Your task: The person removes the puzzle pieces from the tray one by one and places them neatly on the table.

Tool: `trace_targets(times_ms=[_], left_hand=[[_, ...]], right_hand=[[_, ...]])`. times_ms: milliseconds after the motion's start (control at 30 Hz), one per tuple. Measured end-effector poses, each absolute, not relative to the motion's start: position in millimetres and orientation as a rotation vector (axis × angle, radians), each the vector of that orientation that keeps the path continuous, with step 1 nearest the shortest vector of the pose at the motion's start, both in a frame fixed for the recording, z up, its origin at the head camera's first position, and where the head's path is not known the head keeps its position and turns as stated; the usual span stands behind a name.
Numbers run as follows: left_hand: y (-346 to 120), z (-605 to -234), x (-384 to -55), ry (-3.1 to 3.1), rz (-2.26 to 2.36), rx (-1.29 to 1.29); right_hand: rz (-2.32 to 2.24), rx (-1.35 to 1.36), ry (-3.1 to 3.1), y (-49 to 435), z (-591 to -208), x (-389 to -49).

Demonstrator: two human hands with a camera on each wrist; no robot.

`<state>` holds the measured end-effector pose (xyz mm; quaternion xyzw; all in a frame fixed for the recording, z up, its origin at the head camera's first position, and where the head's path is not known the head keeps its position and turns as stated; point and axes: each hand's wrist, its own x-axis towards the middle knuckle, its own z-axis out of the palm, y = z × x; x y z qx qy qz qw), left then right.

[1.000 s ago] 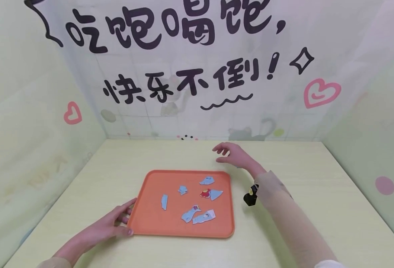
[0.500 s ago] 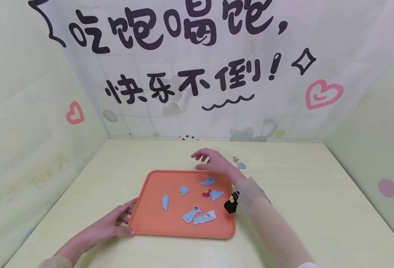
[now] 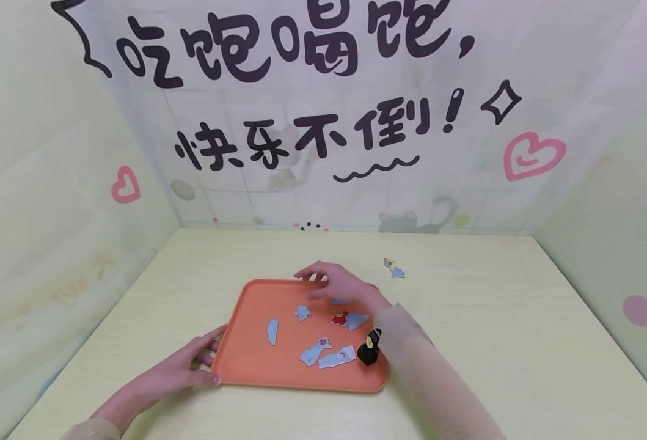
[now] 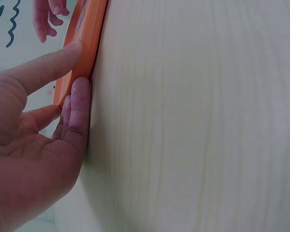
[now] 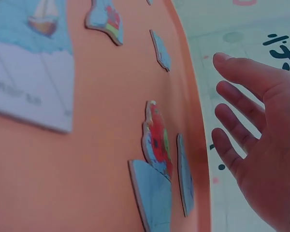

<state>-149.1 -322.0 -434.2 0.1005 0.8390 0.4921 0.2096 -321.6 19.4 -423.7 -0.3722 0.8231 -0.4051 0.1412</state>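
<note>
My left hand (image 3: 182,366) rests against the left side of the orange tray (image 3: 241,366), its thumb at the near corner and its fingers apart along the outer wall. In the left wrist view, its thumb and fingertips touch the tray's edge (image 4: 89,53). Over the tray's far edge is my right hand (image 3: 336,284), its fingers spread and slightly bent with nothing between them. Several flat puzzle pieces lie on the tray, among them a narrow blue one (image 3: 272,332), a red one (image 3: 339,318) and one printed with a sailboat (image 5: 31,63).
Beyond the tray's far right corner, small puzzle pieces (image 3: 393,269) lie on the pale wooden table (image 3: 482,293). A black device (image 3: 368,349) with a yellow mark is on my right wrist. Printed cloth walls (image 3: 323,201) enclose the table at the back and sides.
My right hand has moved left and nearer, from above the table behind the tray to over its far edge. The small pieces on the table have come into view. My left hand stays put.
</note>
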Motion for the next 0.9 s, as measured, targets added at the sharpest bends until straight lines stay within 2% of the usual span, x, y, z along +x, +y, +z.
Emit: trace_targets(times_ms=[200,900], left_hand=[[-323,-435,-150,2.332,1.368,0.282],[-323,-436,-150,2.339,1.358,0.271]], right_hand=[[-1.178,-0.965,2.296,17,-424,-313],[-0.812,-1.129,2.359,8,-425,-303]])
